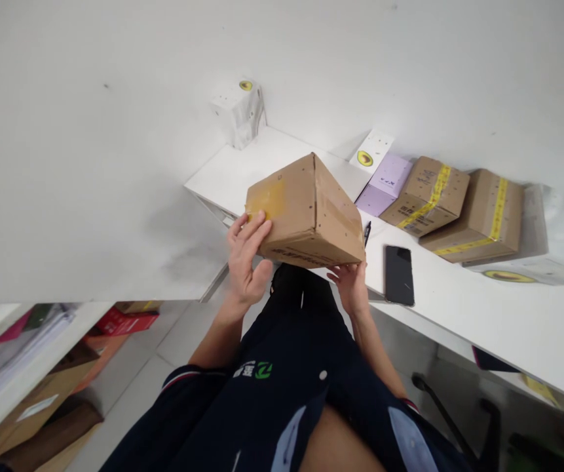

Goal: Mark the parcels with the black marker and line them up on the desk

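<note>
Gripped between both hands: left hand (246,259) at the yellow-taped side, right hand (353,286) under the lower right corner; carton (294,213) mid-frame, tilted, over the desk (282,145); best steadied with even pressure, underside supported; printed face points toward the body; long axis seemingly left to right.

Bright diffuse light, soft wall shadows, wide-angle edge stretching, slight blur
</note>
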Demonstrator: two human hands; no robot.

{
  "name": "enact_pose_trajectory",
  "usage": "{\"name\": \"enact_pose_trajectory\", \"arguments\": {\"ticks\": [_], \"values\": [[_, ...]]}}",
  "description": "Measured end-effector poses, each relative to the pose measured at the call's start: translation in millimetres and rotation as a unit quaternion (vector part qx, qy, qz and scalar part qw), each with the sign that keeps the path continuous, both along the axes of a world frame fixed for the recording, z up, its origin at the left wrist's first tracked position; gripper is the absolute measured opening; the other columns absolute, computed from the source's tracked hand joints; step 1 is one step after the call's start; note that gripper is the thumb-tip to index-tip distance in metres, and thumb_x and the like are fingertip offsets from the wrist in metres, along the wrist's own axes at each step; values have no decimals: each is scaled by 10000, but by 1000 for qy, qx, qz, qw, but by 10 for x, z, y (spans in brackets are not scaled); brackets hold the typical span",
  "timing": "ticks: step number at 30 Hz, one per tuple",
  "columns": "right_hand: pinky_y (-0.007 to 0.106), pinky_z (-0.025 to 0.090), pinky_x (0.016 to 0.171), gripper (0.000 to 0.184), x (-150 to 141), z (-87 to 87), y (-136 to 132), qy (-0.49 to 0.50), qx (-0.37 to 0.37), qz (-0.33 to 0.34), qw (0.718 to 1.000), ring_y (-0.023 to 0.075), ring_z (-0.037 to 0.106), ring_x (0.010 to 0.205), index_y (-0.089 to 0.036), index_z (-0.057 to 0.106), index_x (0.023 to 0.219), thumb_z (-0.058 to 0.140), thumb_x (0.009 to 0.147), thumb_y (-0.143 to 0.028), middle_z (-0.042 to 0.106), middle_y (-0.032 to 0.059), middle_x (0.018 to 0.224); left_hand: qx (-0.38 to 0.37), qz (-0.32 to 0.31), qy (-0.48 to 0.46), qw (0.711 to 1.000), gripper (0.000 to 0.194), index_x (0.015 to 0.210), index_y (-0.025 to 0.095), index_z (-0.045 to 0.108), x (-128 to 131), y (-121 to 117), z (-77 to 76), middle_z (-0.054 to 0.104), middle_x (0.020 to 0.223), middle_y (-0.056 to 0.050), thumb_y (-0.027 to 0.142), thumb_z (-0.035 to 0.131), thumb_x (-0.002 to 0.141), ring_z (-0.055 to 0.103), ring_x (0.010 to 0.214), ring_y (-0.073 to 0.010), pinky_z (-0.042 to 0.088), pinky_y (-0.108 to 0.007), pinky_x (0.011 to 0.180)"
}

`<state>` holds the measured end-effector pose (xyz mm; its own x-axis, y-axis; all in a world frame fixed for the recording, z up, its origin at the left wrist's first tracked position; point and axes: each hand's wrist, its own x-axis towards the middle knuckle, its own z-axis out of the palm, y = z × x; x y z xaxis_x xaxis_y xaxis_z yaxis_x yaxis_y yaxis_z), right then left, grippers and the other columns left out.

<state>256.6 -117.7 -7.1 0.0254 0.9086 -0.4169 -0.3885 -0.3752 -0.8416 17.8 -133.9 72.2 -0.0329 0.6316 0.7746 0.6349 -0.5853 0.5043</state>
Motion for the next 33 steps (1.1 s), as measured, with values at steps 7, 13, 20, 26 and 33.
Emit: {"name": "enact_pose_trajectory", "arguments": {"ticks": [7,13,20,26,33], "values": [[382,554,762,681,102,-48,-71,89,-61,67,992,266,719,964,-293,671,1045,544,732,-883,747,57,1118,16,18,75,997,512,1492,340,506,137,-26,144,598,1499,-52,503,464,1009,514,1421,-303,336,-555,1216],[300,494,590,436,164,-109,-54,35,-68,-28,997,191,662,727,-268,585,859,727,711,-653,696,-2,830,31,43,94,994,420,1364,332,598,189,14,90,681,1363,-43,352,606,944,491,1438,-312,426,-567,1164],[299,506,694,422,260,88,-44,-237,114,-93,960,159,620,842,-239,684,1039,662,827,-603,673,26,1008,30,57,86,994,296,1227,297,657,241,114,36,613,1411,-81,331,657,933,527,1386,-310,493,-552,1107],[454,522,947,571,290,183,-19,-295,146,-35,944,254,664,1021,-219,726,1095,480,918,-703,743,91,1085,23,56,29,998,305,1272,285,619,311,215,-42,467,1522,-106,374,605,981,515,1403,-293,502,-534,1121],[513,527,1011,784,-94,-14,44,-24,66,51,996,305,704,1113,-249,722,982,391,783,-930,781,99,1038,85,79,21,993,586,1492,306,411,390,151,97,591,1391,-113,439,621,961,617,1301,-268,573,-483,1050]]}}
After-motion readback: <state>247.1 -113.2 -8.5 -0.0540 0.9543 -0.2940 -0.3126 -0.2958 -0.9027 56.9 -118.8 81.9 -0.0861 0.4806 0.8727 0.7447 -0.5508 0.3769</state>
